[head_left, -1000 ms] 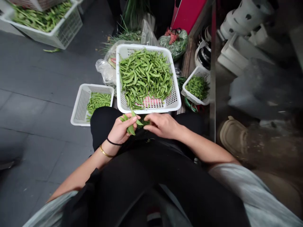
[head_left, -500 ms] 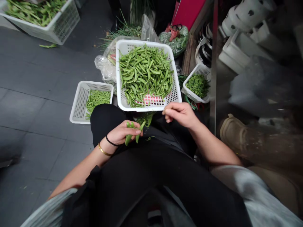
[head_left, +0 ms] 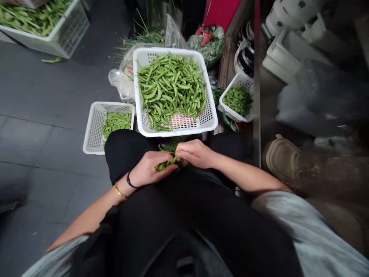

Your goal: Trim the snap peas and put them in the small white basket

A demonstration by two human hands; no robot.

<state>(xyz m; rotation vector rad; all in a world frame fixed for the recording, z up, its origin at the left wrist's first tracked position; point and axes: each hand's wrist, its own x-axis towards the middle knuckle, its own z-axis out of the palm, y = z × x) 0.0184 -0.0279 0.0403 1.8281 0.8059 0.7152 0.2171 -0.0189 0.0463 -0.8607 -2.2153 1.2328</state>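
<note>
Dark grey tiles with thin seams make up the floor (head_left: pixel 57 100), and a stray green stem (head_left: pixel 52 60) lies on it below a white crate (head_left: pixel 69 36) heaped with greens at the upper left. Toward the far side are a bright red panel (head_left: pixel 221 13), clear plastic bagging (head_left: pixel 174 34), long thin green stalks (head_left: pixel 150 36) and a tied bag of greens (head_left: pixel 216 48). On the right, beyond a narrow upright edge (head_left: pixel 256 123), pale bins (head_left: pixel 284 57) and a beige container (head_left: pixel 279 156) sit in dim light.

Straight ahead of the person's knees is a large white basket (head_left: pixel 211 121), a broad pile of green pods (head_left: pixel 173 86) filling most of it; what it stands on is hidden. A smaller basket (head_left: pixel 93 129) with more pods is at the left knee (head_left: pixel 127 150), and another basket (head_left: pixel 227 109) with leafy greens (head_left: pixel 238 100) is on the right.

Both hands meet over the lap, just nearer the body than the large basket's front rim. The left hand (head_left: pixel 152 166) curls around a small bunch of pods (head_left: pixel 163 165), whose ends show between thumb and fingers. The right hand (head_left: pixel 196 154) is drawn narrow, its fingertips pinched together at the tip of one pod; whether they grip a thin green strand (head_left: pixel 165 151) beside it, I cannot tell.
</note>
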